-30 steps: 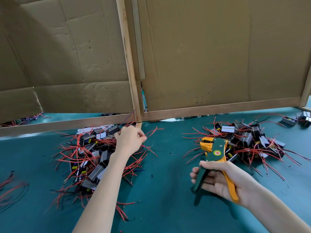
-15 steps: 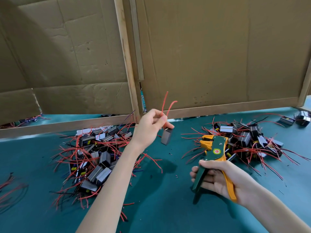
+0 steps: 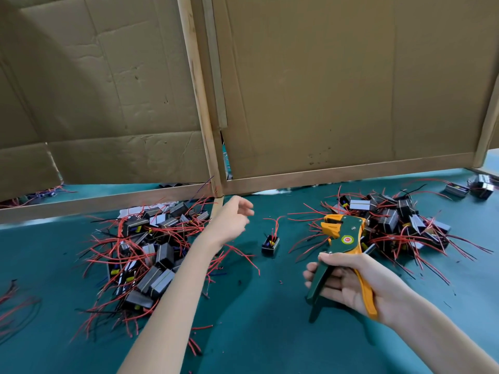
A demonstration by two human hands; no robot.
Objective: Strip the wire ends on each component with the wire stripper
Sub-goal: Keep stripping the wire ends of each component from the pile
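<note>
A single small black component [image 3: 270,245] with red wires pointing up stands alone on the green table between the two piles. My left hand [image 3: 231,221] hovers just left of it, fingers relaxed and spread, holding nothing. My right hand [image 3: 351,283] grips the handles of the green and orange wire stripper [image 3: 340,240], whose jaws point up and away, to the right of the lone component. A pile of components with red and black wires [image 3: 145,255] lies at the left, under my left forearm. A second pile of components [image 3: 397,228] lies at the right, behind the stripper.
Cardboard panels in a wooden frame [image 3: 216,168] stand across the back of the green table [image 3: 270,333]. Two loose components [image 3: 469,188] lie at the far right. Loose red wires [image 3: 13,306] lie at the left edge. Small wire scraps dot the table.
My left hand lifted one component out of the left pile, carried it right, and let it go; it now stands on the table between the piles. My right hand kept the stripper nearly still.
</note>
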